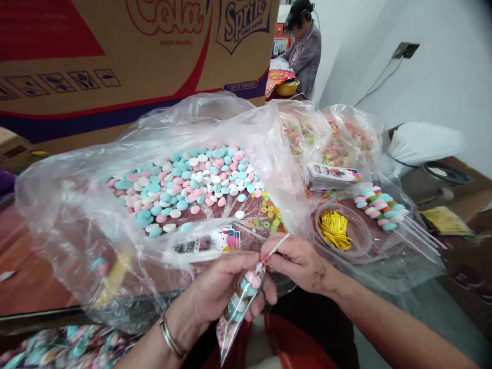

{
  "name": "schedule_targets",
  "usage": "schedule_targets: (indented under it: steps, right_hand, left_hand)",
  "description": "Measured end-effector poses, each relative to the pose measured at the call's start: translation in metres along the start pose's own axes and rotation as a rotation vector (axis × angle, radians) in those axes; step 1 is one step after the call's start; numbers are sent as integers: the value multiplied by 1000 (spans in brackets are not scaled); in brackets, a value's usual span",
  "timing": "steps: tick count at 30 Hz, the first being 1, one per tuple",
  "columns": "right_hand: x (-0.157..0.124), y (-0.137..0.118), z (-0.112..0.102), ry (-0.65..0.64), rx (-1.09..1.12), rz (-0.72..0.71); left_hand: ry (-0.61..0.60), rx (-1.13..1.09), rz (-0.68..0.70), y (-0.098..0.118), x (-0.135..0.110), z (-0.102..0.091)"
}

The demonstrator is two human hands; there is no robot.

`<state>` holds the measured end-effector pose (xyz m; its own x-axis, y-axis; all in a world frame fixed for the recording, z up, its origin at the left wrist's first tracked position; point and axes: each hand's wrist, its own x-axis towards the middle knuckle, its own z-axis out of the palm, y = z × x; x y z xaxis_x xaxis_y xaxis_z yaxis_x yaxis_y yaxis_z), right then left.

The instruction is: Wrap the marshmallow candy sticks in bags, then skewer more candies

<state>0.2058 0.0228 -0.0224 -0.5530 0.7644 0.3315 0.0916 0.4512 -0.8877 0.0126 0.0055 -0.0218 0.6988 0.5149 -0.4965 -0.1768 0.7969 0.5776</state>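
Near my lap, my left hand [230, 287] is wrapped round a candy skewer in a clear plastic bag [240, 300], tilted with its stick end up and to the right. At the neck of the bag, my right hand [290, 261] pinches by the white stick [279, 244]; what lies between its fingertips is partly hidden. Pastel pink, blue and white candies [192, 177] spread over a plastic sheet ahead. Printed cards [207, 243] lie just beyond my left hand. To the right, gold twist ties [333, 230] fill a round clear tub [363, 241].
Finished-looking candy skewers [382, 207] lie at the right, beside a card stack [332, 174] and bags of ring candies [334, 138]. A large cardboard box [134, 66] stands behind. Bagged candies [65, 346] sit low at left. Another person [305, 51] works in the background.
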Motion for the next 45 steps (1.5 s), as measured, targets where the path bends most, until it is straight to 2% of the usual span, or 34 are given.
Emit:
schedule_targets:
  steps: [4,7,9,11,13,16,20,22,24,26,28,29,30,31,34,35,37,39,42,45]
  right_hand:
    - [0,-5,3,91,-81,-14]
    - [-5,-4,7,158,-127,56]
    - [-10,-4,8,218,-302,73]
    - [-16,-5,6,256,-598,-28]
    - [-21,-10,3,182,-866,-226]
    - [-23,-18,0,-29,-1001,-428]
    - [-22,-23,-6,-174,-1032,-448]
    - [-21,-24,-9,-209,-1037,-408]
    - [-21,-23,-9,-182,-1032,-337]
    - [-21,-23,-8,-118,-1031,-271]
    - [-21,-24,-7,-66,-1032,-234]
    - [-21,-24,-8,-47,-1025,-220]
    - [-22,-25,-12,-23,-1015,-201]
    - [-24,-26,-18,12,-1007,-174]
    - [-32,-23,-53,135,-1052,-11]
    - [-36,-19,-68,122,-1092,77]
    - [-44,-9,-94,-13,-1242,369]
    - [-50,4,-110,-82,-1287,450]
    - [-51,21,-113,-147,-1315,462]
    - [-46,28,-107,-173,-1340,463]
  left_hand:
    - [-11,51,52,0,-3,1]
    - [71,125,96,0,-4,6]
    - [140,160,141,-1,-3,8]
    - [179,174,154,-1,-2,9]
    - [186,204,143,-2,-1,9]
    - [172,274,69,-2,-1,9]
    - [168,405,-32,2,-3,13]
    - [184,553,-32,4,-3,18]
    - [263,830,102,3,-1,22]
    - [342,1171,426,0,4,24]
    - [340,1424,791,-4,8,22]
    - [327,1492,919,-5,10,20]
    - [322,1520,989,-6,10,18]
    - [342,1515,1002,-7,10,16]
    - [450,1434,877,-3,4,12]
    - [475,1396,807,-2,1,12]
    - [512,1273,666,1,-2,13]
    - [531,1072,533,1,-1,16]
    - [524,828,431,-1,3,23]
    - [512,703,379,-3,6,30]
